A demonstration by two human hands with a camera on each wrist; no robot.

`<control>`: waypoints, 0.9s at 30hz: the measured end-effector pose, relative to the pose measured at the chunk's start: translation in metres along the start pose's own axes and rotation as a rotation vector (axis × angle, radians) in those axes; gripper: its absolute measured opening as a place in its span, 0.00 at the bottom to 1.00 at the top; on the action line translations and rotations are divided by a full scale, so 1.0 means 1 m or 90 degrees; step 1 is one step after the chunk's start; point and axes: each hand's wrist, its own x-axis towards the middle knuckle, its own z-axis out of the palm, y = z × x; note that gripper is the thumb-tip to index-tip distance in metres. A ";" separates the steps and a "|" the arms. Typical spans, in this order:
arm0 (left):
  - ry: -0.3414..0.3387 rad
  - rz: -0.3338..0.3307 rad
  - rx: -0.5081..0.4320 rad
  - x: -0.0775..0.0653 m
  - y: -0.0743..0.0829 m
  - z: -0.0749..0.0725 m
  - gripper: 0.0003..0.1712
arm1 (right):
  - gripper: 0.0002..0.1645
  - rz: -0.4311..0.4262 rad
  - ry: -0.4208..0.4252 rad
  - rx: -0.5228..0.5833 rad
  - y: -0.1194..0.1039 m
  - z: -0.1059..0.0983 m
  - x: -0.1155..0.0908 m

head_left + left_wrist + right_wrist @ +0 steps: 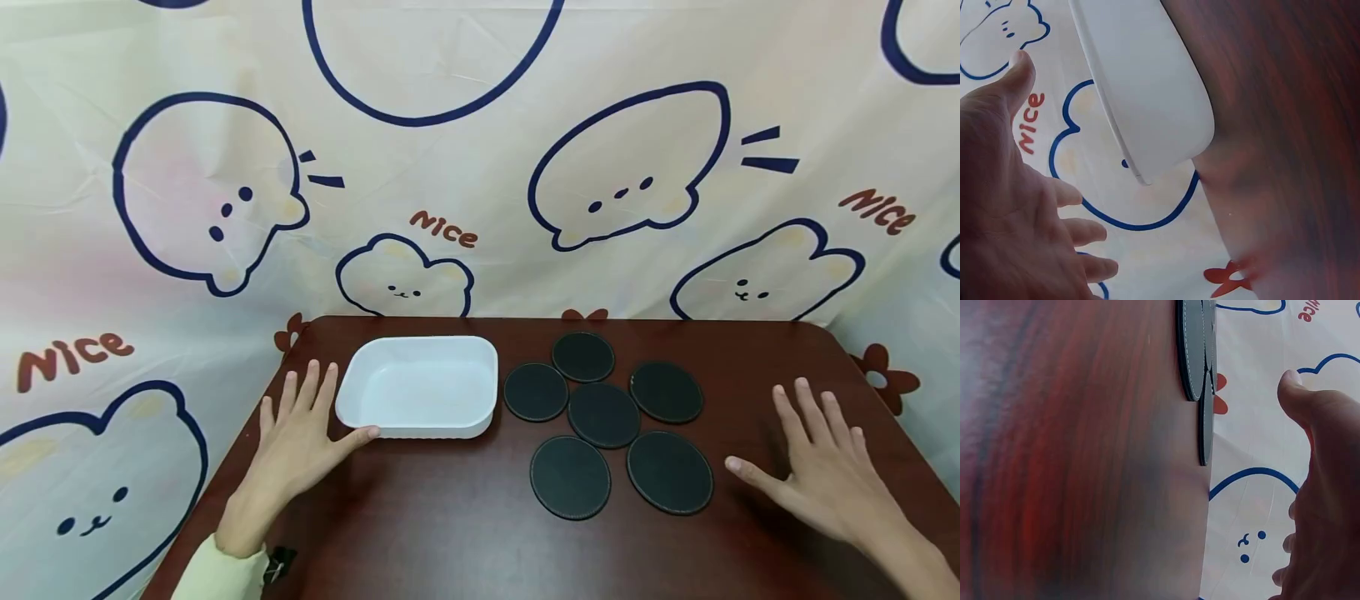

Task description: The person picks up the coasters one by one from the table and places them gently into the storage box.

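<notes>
My left hand (298, 442) is spread beside the near left corner of a white rectangular tray (420, 387), its thumb pointing towards the tray's front edge. In the left wrist view a gap shows between that hand (1016, 187) and the tray's side wall (1154, 94). Several round black coasters with stitched rims lie flat to the right of the tray; the central coaster (603, 414) is ringed by the others. My right hand (828, 475) hovers with fingers apart to the right of the nearest coaster (670, 472). Neither hand holds anything.
The dark brown wooden table (450, 517) has rounded far corners. Behind it and at both sides hangs a pale cloth (510, 167) printed with blue cartoon outlines. A small black object (279, 564) sits by my left sleeve (225, 571).
</notes>
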 end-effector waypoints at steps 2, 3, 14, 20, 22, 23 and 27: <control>-0.007 0.000 -0.018 0.003 -0.001 0.002 0.74 | 0.77 -0.007 -0.004 0.006 -0.001 -0.001 0.005; -0.010 -0.001 -0.028 0.005 -0.002 0.003 0.75 | 0.77 -0.011 -0.006 0.012 -0.002 -0.001 0.007; -0.047 -0.003 -0.146 0.018 -0.013 0.016 0.81 | 0.75 -0.051 -0.051 0.096 -0.010 -0.001 0.026; -0.042 0.005 -0.186 0.025 -0.018 0.025 0.86 | 0.74 -0.059 -0.076 0.128 -0.015 0.000 0.039; -0.042 0.007 -0.194 0.027 -0.019 0.026 0.86 | 0.73 -0.065 -0.077 0.143 -0.015 0.001 0.044; -0.043 0.008 -0.199 0.028 -0.019 0.026 0.86 | 0.73 -0.069 -0.077 0.152 -0.016 0.002 0.046; -0.056 0.010 -0.222 0.031 -0.019 0.028 0.84 | 0.71 -0.081 -0.077 0.183 -0.019 0.005 0.056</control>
